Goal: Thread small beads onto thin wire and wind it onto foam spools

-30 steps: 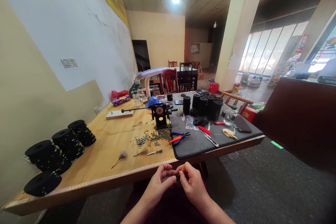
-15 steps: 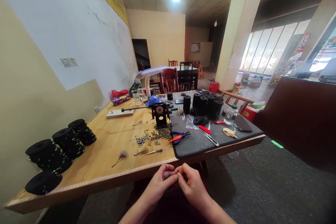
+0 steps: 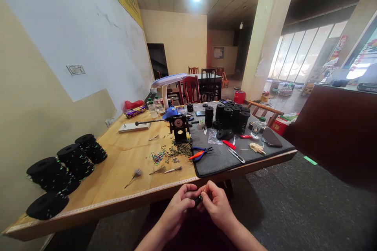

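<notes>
Both hands are down in front of the surface (image 3: 123, 188), just off its near edge, over my lap. Left hand (image 3: 176, 204) and right hand (image 3: 216, 204) are pressed close, fingertips meeting, pinching a small dark piece (image 3: 198, 200) between them. It's tiny and mostly hidden by my fingers, so I can't say for sure what it is, maybe a bead or a small spool part.

For fiddly work like this I'd say: keep the wrists close together so the two pinches brace each other, hold the piece with the fingertips and not the flats, and bring it nearer the surface edge so anything that slips lands on wood instead of the floor. More light from the lamp (image 3: 169, 82) would probably help too, since my hands sit in shadow here.

Counts, as well as I can make them out:
- black spools on the left (image 3: 67, 164): four
- black spools at the back, on the grey mat (image 3: 218, 162): a tight cluster (image 3: 231, 115), roughly eight, too packed to count cleanly
- pliers (image 3: 202, 153): one pair, blue and orange handles
- red-handled tools: two
- little black winder (image 3: 179, 127): one
- loose beads (image 3: 169, 153): a scattered pile, far too many to count
- small feathery tufts (image 3: 135, 174) near the front: three or so
</notes>
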Available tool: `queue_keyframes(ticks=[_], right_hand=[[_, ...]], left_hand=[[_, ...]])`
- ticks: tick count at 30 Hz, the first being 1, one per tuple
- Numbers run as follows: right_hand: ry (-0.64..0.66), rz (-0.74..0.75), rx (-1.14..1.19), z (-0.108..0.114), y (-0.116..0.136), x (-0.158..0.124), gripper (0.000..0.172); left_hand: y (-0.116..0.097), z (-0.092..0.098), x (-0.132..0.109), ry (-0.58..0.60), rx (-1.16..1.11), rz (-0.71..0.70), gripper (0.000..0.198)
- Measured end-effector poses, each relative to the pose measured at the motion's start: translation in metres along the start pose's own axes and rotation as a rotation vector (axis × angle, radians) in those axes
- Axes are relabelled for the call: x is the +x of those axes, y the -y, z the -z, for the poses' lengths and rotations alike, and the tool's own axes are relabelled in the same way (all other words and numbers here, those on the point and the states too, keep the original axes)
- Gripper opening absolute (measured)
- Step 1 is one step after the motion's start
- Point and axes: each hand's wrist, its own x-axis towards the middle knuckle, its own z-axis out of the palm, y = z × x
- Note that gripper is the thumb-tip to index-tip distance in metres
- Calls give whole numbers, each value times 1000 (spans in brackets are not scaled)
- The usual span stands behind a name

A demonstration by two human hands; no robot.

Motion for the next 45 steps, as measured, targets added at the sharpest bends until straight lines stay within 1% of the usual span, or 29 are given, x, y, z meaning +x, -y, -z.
queue_keyframes(ticks=[3,6,8,10,12,14,16,18,19,21,23,28,31,35,40,45], right_hand=[[-45,89,-177,1,3,-2,30],[-69,169,-300,2,5,-2,26],[-34,185,-332,3,5,-3,25],[12,179,-332,3,4,-3,26],[29,170,-322,2,3,-3,27],[30,167,-311,1,3,-4,27],[29,170,-310,0,4,-4,27],[25,182,-319,-2,4,-4,27],[23,186,-321,-3,4,-4,27],[25,178,-305,-4,4,-4,27],[43,139,-246,-4,4,-4,28],[90,17,-56,-6,5,-6,32],[88,18,-17,-7,6,-6,33],[87,30,7,-9,7,-6,34],[87,3,47,-13,8,-5,36],[51,-36,85,-17,7,-1,40]], left_hand=[[4,3,2,-54,102,-9,34],[8,5,4,-37,165,-45,31],[10,5,4,-28,198,-81,28],[10,5,5,-47,255,-114,25],[11,6,6,-60,293,-134,23],[11,6,6,-45,276,-130,21],[12,5,5,-35,213,-114,17],[13,3,4,-44,148,-89,11],[14,3,4,-52,123,-78,11],[14,2,3,-57,97,-59,19],[14,2,2,-46,94,-57,24],[15,4,1,-17,95,-100,23],[15,4,0,-10,91,-137,23],[15,3,0,-6,39,-103,22],[14,2,-1,-71,-13,-106,22],[12,3,-2,-84,-109,-64,23]])
